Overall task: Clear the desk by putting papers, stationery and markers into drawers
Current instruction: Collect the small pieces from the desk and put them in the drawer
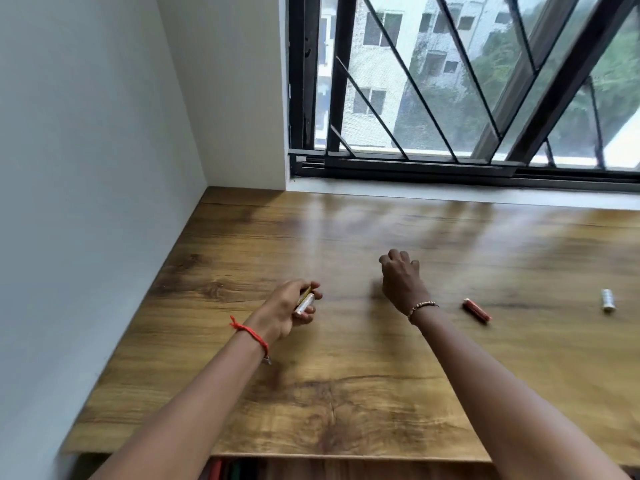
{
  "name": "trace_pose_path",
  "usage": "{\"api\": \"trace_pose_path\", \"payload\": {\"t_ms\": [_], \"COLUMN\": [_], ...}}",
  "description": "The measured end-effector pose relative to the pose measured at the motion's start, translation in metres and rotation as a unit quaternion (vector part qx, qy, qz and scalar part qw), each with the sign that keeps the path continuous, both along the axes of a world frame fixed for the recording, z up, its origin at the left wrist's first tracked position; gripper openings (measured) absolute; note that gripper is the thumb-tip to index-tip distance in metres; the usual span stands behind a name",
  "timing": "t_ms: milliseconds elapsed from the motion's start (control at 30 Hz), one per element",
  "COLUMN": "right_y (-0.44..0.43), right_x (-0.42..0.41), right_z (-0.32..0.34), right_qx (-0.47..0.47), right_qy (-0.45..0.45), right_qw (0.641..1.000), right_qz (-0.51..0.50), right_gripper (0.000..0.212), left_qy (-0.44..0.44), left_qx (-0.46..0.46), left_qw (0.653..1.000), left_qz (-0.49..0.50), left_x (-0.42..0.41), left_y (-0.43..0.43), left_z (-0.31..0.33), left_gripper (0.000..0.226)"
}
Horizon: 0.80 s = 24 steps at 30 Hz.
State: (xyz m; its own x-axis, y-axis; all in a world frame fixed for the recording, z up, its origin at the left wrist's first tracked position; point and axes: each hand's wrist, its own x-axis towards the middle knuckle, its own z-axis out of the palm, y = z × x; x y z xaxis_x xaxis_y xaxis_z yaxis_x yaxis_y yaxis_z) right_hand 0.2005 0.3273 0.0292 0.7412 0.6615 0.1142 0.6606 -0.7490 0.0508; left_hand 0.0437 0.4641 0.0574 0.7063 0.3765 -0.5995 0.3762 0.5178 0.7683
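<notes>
My left hand [289, 311] hovers over the wooden desk [346, 375] and grips two short markers, a white one [304, 303] and a yellow one behind it. My right hand [401, 280] is above the middle of the desk with its fingers curled in and nothing visible inside. A red marker [477, 310] lies on the desk just right of my right wrist. A white marker [607, 300] lies further right, near the frame edge.
A white wall borders the desk on the left. A barred window [450, 98] with a sill runs along the back. Below the desk's front edge an open drawer [235, 471] shows coloured items inside.
</notes>
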Motion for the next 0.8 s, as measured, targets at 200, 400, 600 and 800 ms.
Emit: {"api": "trace_pose_path", "payload": {"t_ms": [200, 400, 600, 800], "right_y": [-0.077, -0.129, -0.138, -0.135], "right_x": [0.017, 0.02, -0.007, -0.079], "right_z": [0.01, -0.007, -0.006, 0.023], "right_qx": [0.035, -0.007, 0.062, 0.374], "right_qy": [0.034, 0.126, 0.209, 0.491], "right_qw": [0.99, 0.973, 0.963, 0.77], "right_qz": [-0.132, -0.194, -0.158, -0.16], "right_gripper": [0.03, 0.035, 0.031, 0.02], "left_qy": [-0.015, -0.017, -0.014, -0.033], "left_qx": [0.029, 0.014, -0.022, -0.052], "left_qw": [0.998, 0.996, 0.998, 0.998], "left_qz": [-0.059, -0.084, -0.055, -0.012], "left_x": [0.018, 0.028, 0.028, 0.008], "left_y": [-0.049, -0.089, -0.121, -0.16], "left_z": [0.011, 0.013, 0.011, 0.009], "left_gripper": [0.029, 0.027, 0.033, 0.027]}}
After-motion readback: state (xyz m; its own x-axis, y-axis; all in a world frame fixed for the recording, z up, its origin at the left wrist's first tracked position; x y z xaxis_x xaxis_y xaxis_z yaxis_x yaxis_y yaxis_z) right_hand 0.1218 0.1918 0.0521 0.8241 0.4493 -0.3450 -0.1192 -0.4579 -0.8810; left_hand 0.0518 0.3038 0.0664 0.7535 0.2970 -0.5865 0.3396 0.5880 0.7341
